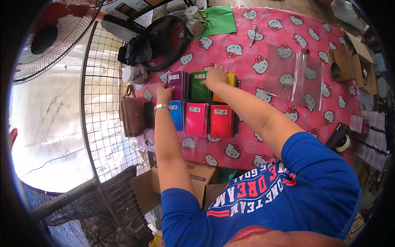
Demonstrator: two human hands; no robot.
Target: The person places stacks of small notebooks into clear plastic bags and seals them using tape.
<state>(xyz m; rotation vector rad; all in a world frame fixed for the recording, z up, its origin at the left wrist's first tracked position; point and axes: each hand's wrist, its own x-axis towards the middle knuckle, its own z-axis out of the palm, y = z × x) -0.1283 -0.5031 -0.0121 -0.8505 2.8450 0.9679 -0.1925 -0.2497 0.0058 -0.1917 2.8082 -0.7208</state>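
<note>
Spiral notebooks lie in two rows on the pink table cover. The far row has a purple notebook [175,85], a green notebook [198,89] and a yellow notebook [230,79]. Nearer to me are a blue notebook [176,116], a pink notebook [196,119] and a red notebook [221,122]. My left hand [165,93] rests against the purple notebook's left edge, fingers slightly apart. Over the green and yellow notebooks lies my right hand [217,76], its fingers spread and hiding part of both covers.
A brown pouch [132,116] and a lidded jar [134,75] stand at the left, below a black steering-wheel-like ring [168,43]. Mugs [196,27] sit on green paper [222,22]. Clear plastic bags [288,76] lie right; a tape dispenser [340,139] stands near the right edge.
</note>
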